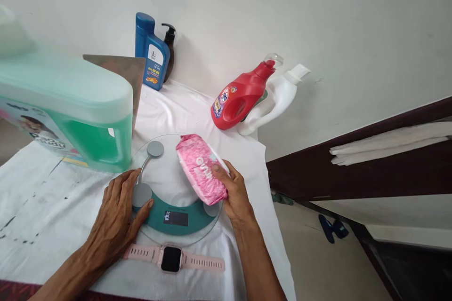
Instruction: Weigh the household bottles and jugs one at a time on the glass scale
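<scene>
A round glass bathroom scale (169, 216) with a teal band, grey pads and a small dark display lies on the white cloth. My left hand (118, 204) rests on the scale's left edge, fingers stretched out and thumb over the teal band. In my right hand (235, 193) is a pink soft packet (197, 169) with white lettering, gripped at its right end and tilted over the right half of the scale. Whether the packet touches the glass I cannot tell. Just below the scale lies a pink smartwatch (171, 258) with its strap laid out straight.
A large green liquid jug (106, 117) stands close at the left, before a brown board (139, 89). At the back are a blue bottle (151, 51) and a dark pump bottle (170, 51). Red (240, 94) and white (278, 99) detergent bottles stand back right. Dark slippers (332, 228) lie on the floor.
</scene>
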Tool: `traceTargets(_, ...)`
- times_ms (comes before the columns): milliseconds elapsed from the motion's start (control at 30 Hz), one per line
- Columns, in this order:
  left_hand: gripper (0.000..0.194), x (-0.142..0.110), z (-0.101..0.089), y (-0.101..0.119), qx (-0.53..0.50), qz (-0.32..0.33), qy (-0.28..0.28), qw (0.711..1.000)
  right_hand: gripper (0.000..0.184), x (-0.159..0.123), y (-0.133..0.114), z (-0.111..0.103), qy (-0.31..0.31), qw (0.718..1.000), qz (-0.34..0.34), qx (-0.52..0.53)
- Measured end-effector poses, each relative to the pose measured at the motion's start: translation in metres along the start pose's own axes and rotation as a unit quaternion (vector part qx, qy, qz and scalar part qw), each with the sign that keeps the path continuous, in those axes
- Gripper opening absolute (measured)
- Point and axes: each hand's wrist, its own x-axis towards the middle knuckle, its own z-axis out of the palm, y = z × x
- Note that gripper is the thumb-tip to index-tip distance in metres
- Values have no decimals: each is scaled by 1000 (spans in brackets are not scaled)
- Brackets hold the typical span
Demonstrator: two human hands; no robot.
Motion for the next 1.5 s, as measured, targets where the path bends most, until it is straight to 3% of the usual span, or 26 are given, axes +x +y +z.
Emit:
traceTargets(100, 58, 0, 0, 2, -12, -9, 11, 1000, 59, 17, -8, -17, 54, 997, -11, 59)
traceTargets(200, 56, 0, 0, 3, -23, -5, 20, 1000, 66, 40, -20, -43, 191, 977, -90, 15)
traceTargets(300, 58, -2, 2, -1, -23, -6, 12, 1000, 71, 66, -21, -68, 361, 903, -158, -170)
traceTargets(367, 61, -4, 5, -4, -22, -7, 3, 1000, 74, 85, -15, -79, 422, 848, -162, -276)
traceTargets(433, 62, -6, 6, -4, -25, -11, 1, 1000, 79, 102, -6, -84, 429, 833, -150, -316)
traceTargets(600, 60, -9, 7, 4, -38, -42, 5, 998, 116, 119, 1, -80, 371, 860, -109, -333)
traceTargets(667, 61, -9, 6, 7, -44, -47, 2, 998, 134, 111, -6, -72, 374, 835, -138, -379)
traceTargets(700, 61, -8, 5, 7, -47, -47, -2, 998, 137, 105, -11, -64, 374, 816, -179, -402)
traceTargets(767, 61, -7, 4, 8, -48, -40, -12, 998, 122, 85, -23, -40, 335, 798, -290, -409)
traceTargets(800, 61, -7, 3, 8, -47, -37, -16, 998, 106, 73, -28, -22, 283, 819, -327, -377)
traceTargets(833, 61, -7, 2, 8, -47, -34, -19, 998, 87, 59, -34, -1, 206, 860, -328, -333)
traceTargets(900, 61, -7, 1, 9, -50, -32, -18, 998, 59, 32, -42, 47, 30, 924, -288, -249)
traceTargets(967, 62, -6, 1, 9, -59, -33, -8, 998, 46, 8, -45, 95, -115, 932, -284, -192)
traceTargets(1033, 62, -6, 1, 9, -69, -37, 5, 997, 46, -7, -44, 134, -207, 931, -273, -126)
traceTargets(1200, 66, -5, 1, 11, -86, -51, 2, 995, 42, -1, -38, 189, -218, 957, -191, 3)
traceTargets(1333, 68, -5, 2, 12, -61, -46, -9, 997, 45, 12, -39, 211, -249, 956, -150, 32)
traceTargets(1500, 67, -5, 5, 8, -63, -38, -8, 997, 50, 10, -40, 229, -183, 967, -163, 65)
